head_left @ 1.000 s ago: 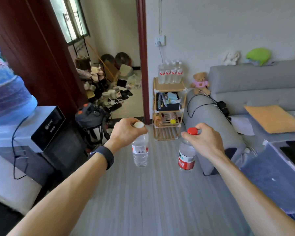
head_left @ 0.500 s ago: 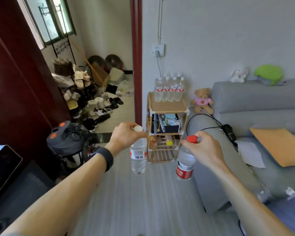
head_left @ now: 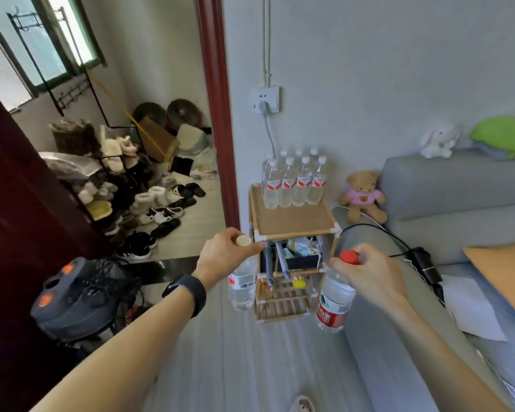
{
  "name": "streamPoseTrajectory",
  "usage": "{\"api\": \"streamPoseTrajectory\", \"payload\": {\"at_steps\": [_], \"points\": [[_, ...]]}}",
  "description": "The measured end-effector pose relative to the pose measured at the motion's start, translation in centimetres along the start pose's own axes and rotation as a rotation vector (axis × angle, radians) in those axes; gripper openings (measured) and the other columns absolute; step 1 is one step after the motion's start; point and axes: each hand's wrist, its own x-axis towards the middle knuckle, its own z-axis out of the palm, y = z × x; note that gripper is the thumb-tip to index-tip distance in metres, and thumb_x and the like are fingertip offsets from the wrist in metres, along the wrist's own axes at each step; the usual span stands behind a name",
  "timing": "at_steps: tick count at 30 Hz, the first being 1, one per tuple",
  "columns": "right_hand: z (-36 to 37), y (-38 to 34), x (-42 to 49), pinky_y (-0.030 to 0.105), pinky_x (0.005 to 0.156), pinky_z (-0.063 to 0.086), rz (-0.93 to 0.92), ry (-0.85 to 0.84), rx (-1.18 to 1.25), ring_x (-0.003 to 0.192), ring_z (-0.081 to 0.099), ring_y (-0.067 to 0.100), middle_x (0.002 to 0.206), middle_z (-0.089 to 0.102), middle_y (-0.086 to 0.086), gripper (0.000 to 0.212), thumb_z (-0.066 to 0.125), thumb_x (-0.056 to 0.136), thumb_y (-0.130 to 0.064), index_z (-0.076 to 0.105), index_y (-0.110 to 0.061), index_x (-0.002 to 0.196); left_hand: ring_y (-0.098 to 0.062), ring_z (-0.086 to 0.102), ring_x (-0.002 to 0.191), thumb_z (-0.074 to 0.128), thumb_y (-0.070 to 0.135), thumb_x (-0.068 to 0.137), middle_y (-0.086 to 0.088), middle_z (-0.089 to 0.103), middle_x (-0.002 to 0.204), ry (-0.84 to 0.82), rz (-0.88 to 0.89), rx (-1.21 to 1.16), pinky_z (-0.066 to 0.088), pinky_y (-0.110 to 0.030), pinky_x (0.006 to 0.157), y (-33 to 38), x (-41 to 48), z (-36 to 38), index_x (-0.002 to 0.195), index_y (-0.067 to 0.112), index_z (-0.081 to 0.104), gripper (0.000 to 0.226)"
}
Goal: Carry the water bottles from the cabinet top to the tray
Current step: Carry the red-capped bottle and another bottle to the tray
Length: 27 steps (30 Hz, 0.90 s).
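Nearest to me, both forearms reach out over the pale striped floor. My left hand (head_left: 226,254), with a dark band on the wrist, is clamped around the neck of a clear plastic water bottle with a white cap (head_left: 242,285), which hangs upright just left of the small wooden shelf cabinet (head_left: 292,224). My right hand (head_left: 369,275) is closed on the neck of a clear plastic bottle with a red cap and red label (head_left: 333,301), hanging slightly tilted just right of the cabinet's lower racks, in front of the grey sofa arm (head_left: 378,337). Further back, a cluster of white-capped clear bottles with red labels (head_left: 295,185) stands at the rear of the cabinet top. Just right of the cabinet sits a brown teddy bear in pink (head_left: 363,194). Above the cabinet is a white wall socket (head_left: 265,99); left of it, a doorway with shoes.
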Motion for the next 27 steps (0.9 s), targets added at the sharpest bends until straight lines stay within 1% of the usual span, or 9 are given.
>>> {"api": "streamPoseTrajectory", "payload": {"at_steps": [2, 5, 8, 12, 16, 19, 22, 24, 27], "points": [[0.4, 0.2, 3.6, 0.03, 0.058, 0.04, -0.002, -0.03, -0.006, 0.074, 0.061, 0.013, 0.073, 0.065, -0.011, 0.027, 0.075, 0.073, -0.048, 0.061, -0.026, 0.077, -0.006, 0.061, 0.075, 0.071, 0.06, 0.078, 0.011, 0.065, 0.08, 0.013, -0.005, 0.061, 0.05, -0.025, 0.06, 0.6, 2.9, 1.1, 0.09, 0.028, 0.058, 0.037], [1.0, 0.3, 9.2, 0.029, 0.058, 0.04, -0.01, -0.098, -0.018, 0.077, 0.062, 0.013, 0.077, 0.066, -0.014, 0.025, 0.074, 0.071, -0.05, 0.058, -0.032, 0.079, -0.004, 0.061, 0.074, 0.071, 0.051, 0.08, 0.012, 0.064, 0.08, 0.018, -0.023, 0.106, 0.05, -0.023, 0.06, 1.7, 7.5, 2.3, 0.091, 0.028, 0.061, 0.027], [1.8, 0.2, 14.2, 0.028, 0.056, 0.039, -0.021, -0.135, 0.014, 0.075, 0.063, 0.01, 0.074, 0.063, -0.013, 0.025, 0.075, 0.072, -0.046, 0.057, -0.032, 0.081, -0.005, 0.061, 0.078, 0.072, 0.045, 0.079, 0.012, 0.065, 0.082, 0.008, -0.032, 0.087, 0.05, -0.022, 0.061, 2.5, 11.7, 3.5, 0.093, 0.028, 0.064, 0.023], [2.5, -0.1, 19.1, 0.028, 0.057, 0.04, -0.033, -0.165, 0.042, 0.075, 0.064, 0.01, 0.072, 0.067, -0.01, 0.022, 0.074, 0.076, -0.042, 0.056, -0.031, 0.084, -0.008, 0.064, 0.081, 0.072, 0.042, 0.08, 0.007, 0.067, 0.089, -0.013, -0.058, 0.006, 0.046, -0.015, 0.053, 3.3, 16.5, 4.7, 0.095, 0.03, 0.066, 0.02], [3.1, -0.4, 23.9, 0.032, 0.065, 0.044, -0.02, -0.166, 0.067, 0.078, 0.064, 0.012, 0.077, 0.067, -0.01, 0.023, 0.073, 0.079, -0.044, 0.056, -0.031, 0.086, -0.01, 0.064, 0.08, 0.072, 0.044, 0.081, 0.009, 0.068, 0.084, -0.037, -0.032, 0.017, 0.049, -0.021, 0.064, 4.3, 22.5, 5.8, 0.096, 0.034, 0.068, 0.018], [3.9, -0.8, 27.3, 0.032, 0.069, 0.047, -0.018, -0.164, 0.052, 0.079, 0.062, 0.007, 0.08, 0.067, -0.013, 0.023, 0.073, 0.078, -0.045, 0.057, -0.03, 0.087, -0.004, 0.06, 0.074, 0.068, 0.046, 0.084, 0.012, 0.064, 0.077, -0.07, 0.009, 0.077, 0.043, -0.019, 0.061, 4.7, 26.2, 6.7, 0.105, 0.038, 0.068, 0.023], [5.3, -1.7, 30.0, 0.031, 0.068, 0.043, -0.016, -0.149, 0.031, 0.079, 0.06, 0.004, 0.078, 0.066, -0.015, 0.023, 0.072, 0.079, -0.044, 0.057, -0.03, 0.086, -0.002, 0.056, 0.061, 0.066, 0.048, 0.084, 0.015, 0.057, 0.065, -0.07, 0.032, 0.088, 0.039, -0.017, 0.054, 4.5, 29.4, 7.0, 0.105, 0.038, 0.066, 0.023], [6.0, -2.1, 31.5, 0.031, 0.068, 0.042, -0.006, -0.164, 0.012, 0.08, 0.06, 0.005, 0.078, 0.066, -0.015, 0.022, 0.071, 0.08, -0.045, 0.055, -0.031, 0.088, -0.003, 0.055, 0.057, 0.067, 0.048, 0.083, 0.013, 0.057, 0.063, -0.058, 0.029, 0.071, 0.04, -0.018, 0.053, 4.3, 31.4, 7.4, 0.102, 0.039, 0.065, 0.021], [7.6, -2.7, 33.6, 0.029, 0.066, 0.043, -0.003, -0.187, 0.007, 0.08, 0.06, 0.006, 0.077, 0.066, -0.012, 0.022, 0.07, 0.08, -0.046, 0.055, -0.032, 0.089, -0.003, 0.057, 0.057, 0.068, 0.045, 0.081, 0.011, 0.059, 0.063, -0.099, 0.04, 0.047, 0.049, -0.023, 0.057, 3.9, 33.8, 8.6, 0.099, 0.04, 0.065, 0.019]]}}
